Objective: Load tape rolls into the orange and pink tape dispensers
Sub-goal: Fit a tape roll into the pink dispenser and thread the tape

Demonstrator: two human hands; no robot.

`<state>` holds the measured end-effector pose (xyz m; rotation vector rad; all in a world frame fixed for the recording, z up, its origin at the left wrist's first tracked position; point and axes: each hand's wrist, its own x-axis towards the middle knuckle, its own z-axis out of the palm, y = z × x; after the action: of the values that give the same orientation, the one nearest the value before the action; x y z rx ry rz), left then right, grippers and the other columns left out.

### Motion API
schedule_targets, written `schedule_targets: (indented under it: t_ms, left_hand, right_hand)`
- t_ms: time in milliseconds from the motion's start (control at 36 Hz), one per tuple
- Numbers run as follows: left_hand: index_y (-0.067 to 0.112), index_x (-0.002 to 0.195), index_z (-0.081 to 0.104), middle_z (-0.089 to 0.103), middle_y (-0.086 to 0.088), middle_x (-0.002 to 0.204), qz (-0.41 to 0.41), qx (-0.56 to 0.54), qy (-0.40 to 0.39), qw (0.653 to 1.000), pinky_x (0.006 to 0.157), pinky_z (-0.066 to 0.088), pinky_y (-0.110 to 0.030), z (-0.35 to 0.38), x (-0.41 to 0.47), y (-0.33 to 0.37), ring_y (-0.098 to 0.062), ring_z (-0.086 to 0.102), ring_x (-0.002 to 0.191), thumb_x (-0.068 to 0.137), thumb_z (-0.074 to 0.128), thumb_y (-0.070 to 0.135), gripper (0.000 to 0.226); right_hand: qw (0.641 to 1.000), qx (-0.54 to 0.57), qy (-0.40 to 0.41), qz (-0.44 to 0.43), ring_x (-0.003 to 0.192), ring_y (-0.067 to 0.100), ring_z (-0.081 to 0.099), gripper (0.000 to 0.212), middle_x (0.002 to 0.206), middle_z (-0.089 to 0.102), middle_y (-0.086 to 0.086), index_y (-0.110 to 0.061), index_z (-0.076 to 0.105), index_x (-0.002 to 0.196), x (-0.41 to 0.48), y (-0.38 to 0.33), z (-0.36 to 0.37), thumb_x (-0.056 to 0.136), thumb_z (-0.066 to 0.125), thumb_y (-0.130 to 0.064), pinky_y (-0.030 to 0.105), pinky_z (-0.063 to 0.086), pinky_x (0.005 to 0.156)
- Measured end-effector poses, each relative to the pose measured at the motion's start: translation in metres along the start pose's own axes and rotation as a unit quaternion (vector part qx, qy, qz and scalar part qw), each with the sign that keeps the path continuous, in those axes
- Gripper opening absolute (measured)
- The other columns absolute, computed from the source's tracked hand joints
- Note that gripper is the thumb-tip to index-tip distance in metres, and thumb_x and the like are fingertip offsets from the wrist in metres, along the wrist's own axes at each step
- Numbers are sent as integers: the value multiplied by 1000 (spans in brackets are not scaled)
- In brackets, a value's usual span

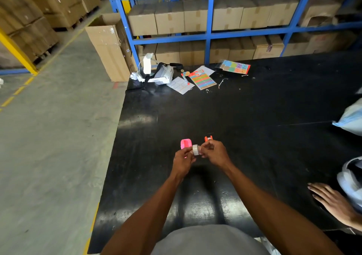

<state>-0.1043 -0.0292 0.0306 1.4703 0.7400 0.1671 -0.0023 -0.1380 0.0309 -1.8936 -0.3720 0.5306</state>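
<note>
Over the black table (254, 117), my left hand (183, 160) grips the pink tape dispenser (185, 143), which sticks up above my fingers. A small whitish tape roll (195, 149) sits between both hands, right beside the pink dispenser. My right hand (213, 152) pinches that roll with its fingertips. Just behind my right hand, the orange tape dispenser (208, 138) stands on the table with a roll showing inside it; its lower part is hidden by my fingers.
At the table's far left lie a white headset (161, 74), sticker sheets (202, 80) and a coloured card (235, 66). Another person's hand (331, 201) rests on the right edge, near plastic bags (350, 119). Blue shelving with cartons stands behind; concrete floor lies left.
</note>
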Motion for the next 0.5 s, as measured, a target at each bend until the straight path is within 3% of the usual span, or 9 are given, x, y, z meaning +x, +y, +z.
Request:
schedule_targets:
  t_ms: [139, 306, 500]
  left_hand:
    - [-7, 124, 65, 66, -28, 123, 4, 8, 43, 999, 100, 56, -49, 4, -1, -1, -40, 67, 113, 100, 55, 2, 27]
    - [-6, 120, 68, 69, -27, 118, 17, 16, 72, 997, 96, 58, -52, 4, -3, 3, -40, 70, 108, 99, 56, 3, 25]
    - [-7, 115, 71, 74, -26, 108, 17, 11, 78, 997, 93, 59, -53, -5, -1, 4, -41, 73, 101, 99, 57, 5, 24]
  right_hand:
    - [1000, -5, -2, 1, 67, 18, 73, 12, 84, 74, 13, 1, 68, 91, 0, -2, 0, 87, 73, -9, 28, 62, 67]
    - [1000, 16, -16, 2, 74, 22, 74, 13, 87, 74, 12, 0, 68, 92, 0, -3, 3, 86, 74, -10, 33, 62, 71]
    - [993, 83, -83, 24, 84, 31, 75, 23, 90, 74, 23, 11, 66, 96, 1, -7, 0, 82, 77, -5, 38, 63, 77]
